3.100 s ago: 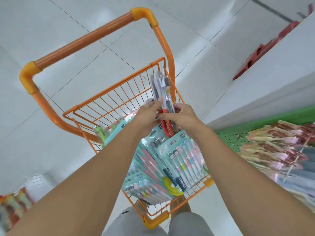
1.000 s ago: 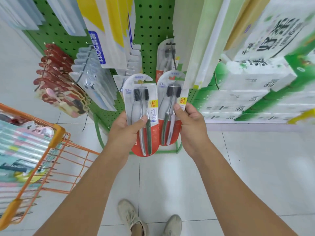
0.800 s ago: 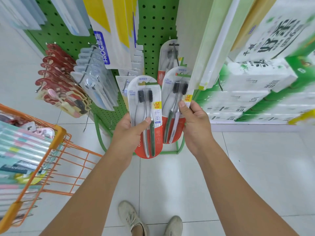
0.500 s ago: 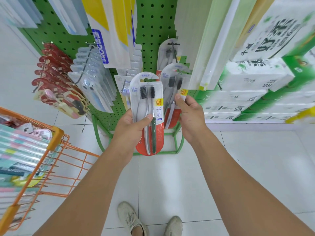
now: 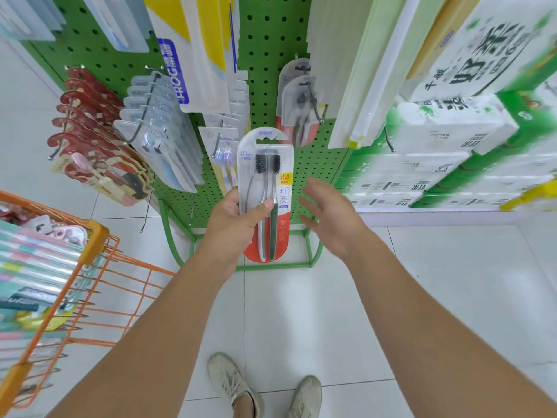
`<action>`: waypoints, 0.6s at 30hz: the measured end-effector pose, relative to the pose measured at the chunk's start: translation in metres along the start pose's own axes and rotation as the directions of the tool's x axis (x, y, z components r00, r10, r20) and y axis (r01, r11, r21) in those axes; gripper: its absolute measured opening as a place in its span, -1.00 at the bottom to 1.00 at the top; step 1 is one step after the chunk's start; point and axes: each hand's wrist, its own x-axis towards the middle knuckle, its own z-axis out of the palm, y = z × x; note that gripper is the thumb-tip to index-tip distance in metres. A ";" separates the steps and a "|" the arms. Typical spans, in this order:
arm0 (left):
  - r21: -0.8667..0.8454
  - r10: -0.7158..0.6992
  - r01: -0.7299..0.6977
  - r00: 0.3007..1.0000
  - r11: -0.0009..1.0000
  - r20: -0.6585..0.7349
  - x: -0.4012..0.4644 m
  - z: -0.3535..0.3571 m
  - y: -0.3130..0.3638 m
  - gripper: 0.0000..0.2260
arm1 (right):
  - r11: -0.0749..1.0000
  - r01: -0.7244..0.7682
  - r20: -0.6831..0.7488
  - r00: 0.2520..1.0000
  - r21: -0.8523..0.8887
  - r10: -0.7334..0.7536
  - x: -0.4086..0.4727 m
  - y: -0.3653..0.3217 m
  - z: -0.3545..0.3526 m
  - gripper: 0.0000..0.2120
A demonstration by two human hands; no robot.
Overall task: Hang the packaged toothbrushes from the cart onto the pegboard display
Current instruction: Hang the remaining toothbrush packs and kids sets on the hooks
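Right now the left hand [image 5: 238, 224] is the grip that carries sth: thumb across the front, fingers curled behind a toothbrush pack [image 5: 266, 194], held upright in front of the green pegboard [image 5: 268, 49]. Pack has a clear blister w/ two dark-bristled brushes, red lower part, hang hole at the top, not on any hook. The right hand [image 5: 330, 215] is wide and holds nothing, fingers spread and relaxed, just beside the pack on its right, apart from it.

Behind and above the held pack, two same-type packs [image 5: 297, 98] hang on a peg hook [image 5: 315, 101] of the pegboard, one in front of the other. Left of them a hook w/ a small pack of pale purple-headed brushes [image 5: 224, 158]. Further left, a row of clear blister packs [image 5: 159, 131] on a long hook, then a row of red-topped packs [image 5: 90, 128] on another hook. Upper board: big white, yellow and blue packs [image 5: 187, 46], text partly readable as "FROG".

To the right, stacked green-and-white tissue packages [image 5: 446, 140] on shelving, blurred.

Lower left: the orange wire cart [image 5: 90, 267], partly cut by the frame edge. Inside it, a pile of multi-brush packs [image 5: 33, 267] in pastel colours lying flat, count not clear; a few more items at the cart's far end, too blurred to name.

Floor is white tile [image 5: 422, 297]; the person's two light shoes [image 5: 232, 384] show at the bottom.
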 end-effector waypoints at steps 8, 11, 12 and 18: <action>0.060 0.107 -0.114 0.989 0.992 0.107 0.014 0.025 -0.021 -0.76 | 0.969 0.245 0.071 0.967 -0.032 -0.243 -0.048 0.045 -0.018 -0.82; 0.016 0.140 -0.142 0.984 0.990 0.112 0.018 0.035 -0.022 -0.75 | 0.955 0.295 0.015 0.956 -0.024 -0.295 -0.035 0.042 -0.019 -0.88; 0.002 0.149 -0.150 0.983 0.989 0.110 0.020 0.038 -0.022 -0.75 | 0.953 0.303 0.011 0.953 -0.020 -0.302 -0.032 0.039 -0.019 -0.89; -0.072 0.186 -0.180 0.978 0.981 0.095 0.028 0.047 -0.006 -0.79 | 0.941 0.339 -0.015 0.941 -0.012 -0.339 -0.024 0.023 -0.015 -0.87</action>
